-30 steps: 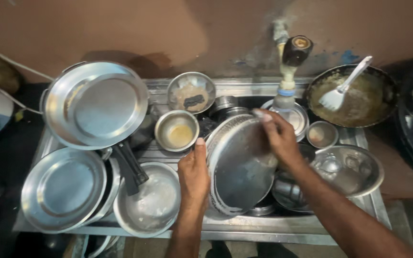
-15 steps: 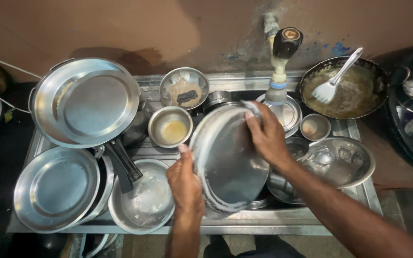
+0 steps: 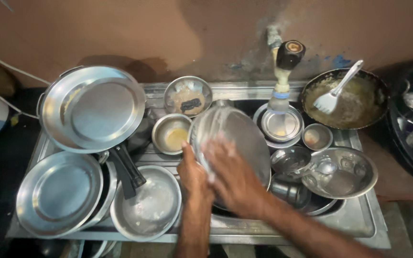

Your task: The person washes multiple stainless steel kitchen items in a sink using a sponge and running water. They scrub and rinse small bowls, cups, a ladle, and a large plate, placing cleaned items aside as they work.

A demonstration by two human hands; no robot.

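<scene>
Steel plate (image 3: 244,138), gripped by both hands (image 3: 216,172), tilts over the crowded sink (image 3: 359,217).

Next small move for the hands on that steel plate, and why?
Probably keep scrubbing toward the far rim. The left hand grips the tilted steel plate at its near edge, the right hand lies blurred on its face, and the tap shows no running water for rinsing.
</scene>
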